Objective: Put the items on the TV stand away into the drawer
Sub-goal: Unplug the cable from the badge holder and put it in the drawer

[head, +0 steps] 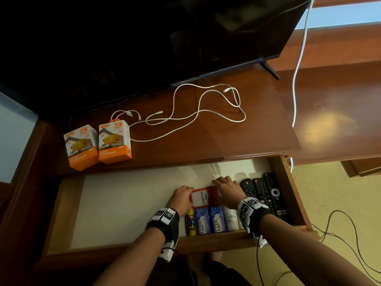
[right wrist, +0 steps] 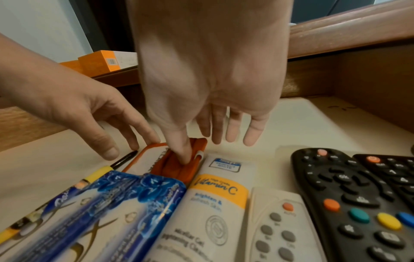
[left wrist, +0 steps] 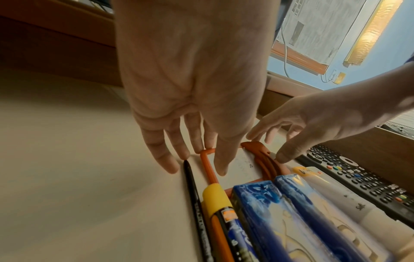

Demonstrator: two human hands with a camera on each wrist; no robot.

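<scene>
Both forearms are bare, with no sleeves. Each wrist carries a black strap (head: 165, 226) bearing white blocks printed with black square-pattern markers, the right strap (head: 252, 213) alike. A thin black cable (head: 258, 263) hangs below the right wrist unit.

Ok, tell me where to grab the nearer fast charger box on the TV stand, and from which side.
Take the fast charger box from above, thumb and fingers across its two side faces. It stands upright, and the second box sits close on its left, so come down from the top and right, where the white cable leaves room.
</scene>
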